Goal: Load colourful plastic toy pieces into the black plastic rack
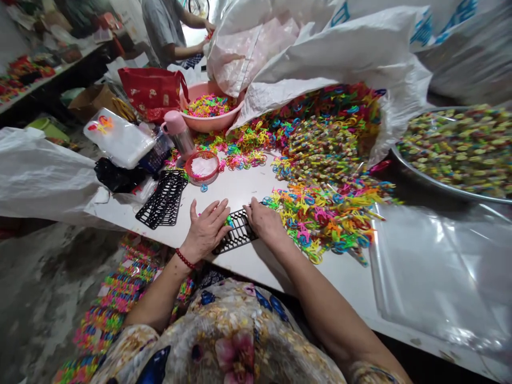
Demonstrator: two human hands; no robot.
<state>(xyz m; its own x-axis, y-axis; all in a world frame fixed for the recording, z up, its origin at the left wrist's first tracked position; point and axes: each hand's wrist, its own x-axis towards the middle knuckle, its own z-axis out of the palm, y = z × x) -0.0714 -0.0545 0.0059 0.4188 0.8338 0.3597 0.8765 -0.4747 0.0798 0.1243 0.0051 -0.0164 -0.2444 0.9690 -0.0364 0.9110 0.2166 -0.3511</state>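
Note:
In front of me on the white table lies a black plastic slotted rack [236, 234]. My left hand [206, 230] rests over its left end with the fingers stretched out and apart. A small blue-green plastic piece [229, 221] shows at my left fingertips, on the rack. At the right end of the rack is my right hand [264, 220], fingers curled together against its edge; what they pinch, if anything, is hidden. Right beside that hand spreads a heap of colourful small plastic pieces [320, 213], with shapes like little bicycles or figures.
More black racks [164, 200] lie stacked at left, near a red basket [202, 166] and a pink-lidded flask [180, 133]. Behind stand a pink basin [216, 124] and a large white sack [340, 58]. Clear plastic bags [436, 272] and a filled metal basin [456, 152] are at right. Another person [164, 32] stands behind.

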